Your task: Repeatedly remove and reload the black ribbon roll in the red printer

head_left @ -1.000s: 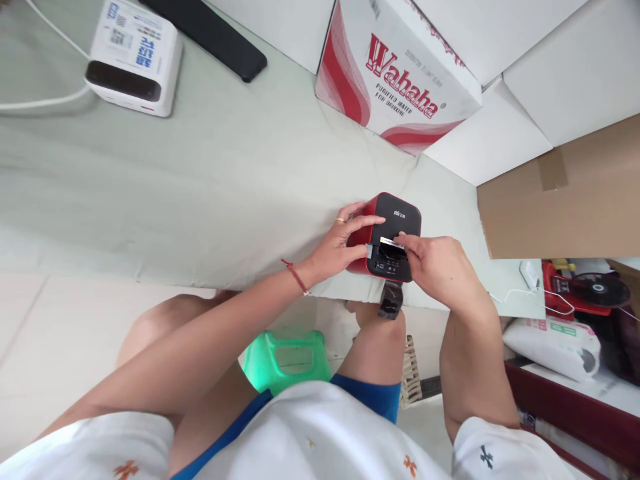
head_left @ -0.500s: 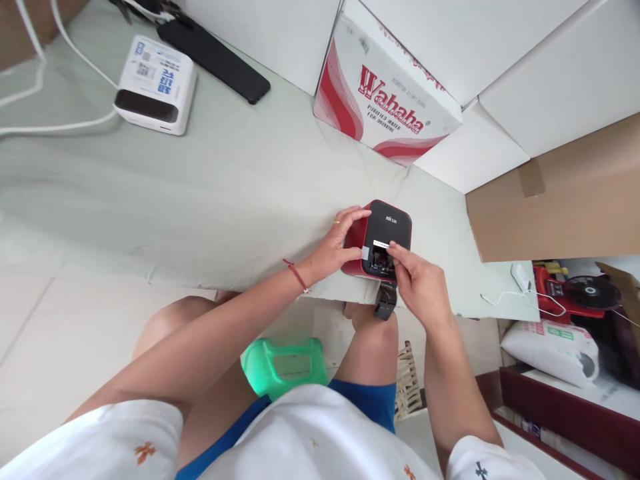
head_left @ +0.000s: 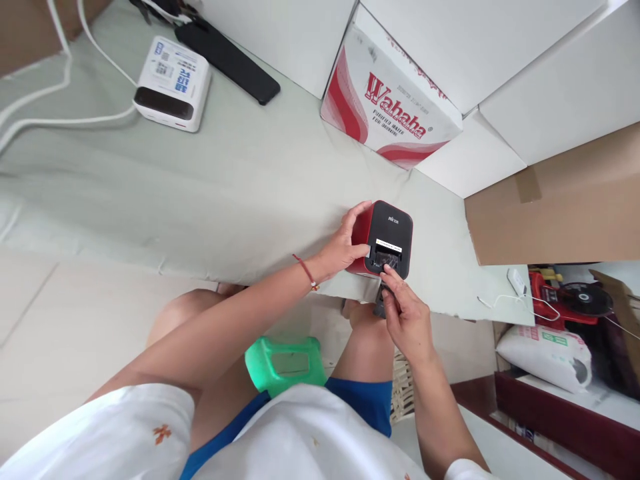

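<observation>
A small red-and-black boxy device (head_left: 393, 227), its kind unclear, sits near the front edge of the cloth-covered table (head_left: 260, 173). My left hand (head_left: 345, 250) grips its red left side, thumb at the front of the black top and fingers at the far corner. A white label strip (head_left: 389, 245) lies above a dark opening (head_left: 387, 259) in the top. My right hand (head_left: 407, 310) has its fingers together, their tips at the opening's near edge. Beside its thumb a black flap (head_left: 379, 308) hangs past the table edge, partly covered. Whether those fingers pinch anything is hidden.
Behind the device stands a white-and-red water carton (head_left: 387, 100) against white boxes. A white cabled device (head_left: 173, 83) and a black slab (head_left: 230, 60) lie at far left. A brown carton (head_left: 555, 207) stands at right. Below is a green stool (head_left: 285, 363).
My right hand has moved from the right side of the opening down to its near edge and the flap. The opening shows more now. My left hand keeps its grip.
</observation>
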Demonstrator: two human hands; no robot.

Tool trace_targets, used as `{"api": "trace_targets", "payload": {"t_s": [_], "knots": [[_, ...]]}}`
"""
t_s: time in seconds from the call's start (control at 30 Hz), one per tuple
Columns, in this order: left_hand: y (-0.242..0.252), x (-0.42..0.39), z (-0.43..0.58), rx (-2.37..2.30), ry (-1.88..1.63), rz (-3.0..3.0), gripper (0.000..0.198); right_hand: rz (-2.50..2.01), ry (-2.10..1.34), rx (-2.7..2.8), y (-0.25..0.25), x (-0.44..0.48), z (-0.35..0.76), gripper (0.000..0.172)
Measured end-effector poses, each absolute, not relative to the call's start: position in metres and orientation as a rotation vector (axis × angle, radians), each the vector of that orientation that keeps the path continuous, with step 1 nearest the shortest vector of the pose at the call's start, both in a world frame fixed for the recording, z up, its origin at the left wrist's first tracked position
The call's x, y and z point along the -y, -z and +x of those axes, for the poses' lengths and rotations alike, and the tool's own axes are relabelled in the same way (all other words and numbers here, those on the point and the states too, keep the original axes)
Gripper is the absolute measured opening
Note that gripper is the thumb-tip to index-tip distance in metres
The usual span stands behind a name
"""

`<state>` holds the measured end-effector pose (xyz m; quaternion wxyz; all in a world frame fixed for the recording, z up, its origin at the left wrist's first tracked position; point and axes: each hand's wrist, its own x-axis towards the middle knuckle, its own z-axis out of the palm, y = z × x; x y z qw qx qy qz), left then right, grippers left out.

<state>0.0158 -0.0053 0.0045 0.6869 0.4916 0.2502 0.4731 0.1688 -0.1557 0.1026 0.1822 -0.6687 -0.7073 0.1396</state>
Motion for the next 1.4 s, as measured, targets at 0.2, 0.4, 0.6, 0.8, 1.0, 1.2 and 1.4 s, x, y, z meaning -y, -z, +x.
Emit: {"api": "trace_targets", "payload": {"t_s": [0.2, 0.4, 0.6, 0.8, 1.0, 1.2, 1.4], "knots": [[-0.009, 0.003, 0.016, -0.447, -1.012, 1.009, 0.103, -1.899, -0.389, 1.988, -0.105, 0.152, 0.168, 0.041], [-0.004, 0.004, 0.017, -0.424, -1.038, 1.018, 0.095, -1.947, -0.396, 2.026, -0.120, 0.140, 0.172, 0.035], [0.008, 0.005, 0.015, -0.465, -1.036, 1.005, 0.095, -2.156, -0.418, 2.006, -0.136, 0.096, 0.188, 0.043], [0.007, 0.005, 0.011, -0.537, -1.014, 1.025, 0.087, -2.401, -0.252, 2.125, -0.127, 0.020, 0.184, 0.039], [0.007, 0.002, 0.012, -0.612, -1.009, 1.050, 0.079, -2.535, -0.307, 2.262, -0.113, -0.009, 0.164, 0.047], [0.001, 0.003, 0.008, -0.615, -0.985, 1.064, 0.077, -2.493, -0.346, 2.102, -0.145, 0.033, 0.172, 0.038], [-0.002, 0.004, 0.004, -0.623, -0.967, 1.082, 0.075, -2.406, -0.441, 1.699, -0.192, 0.099, 0.254, 0.055]]}}
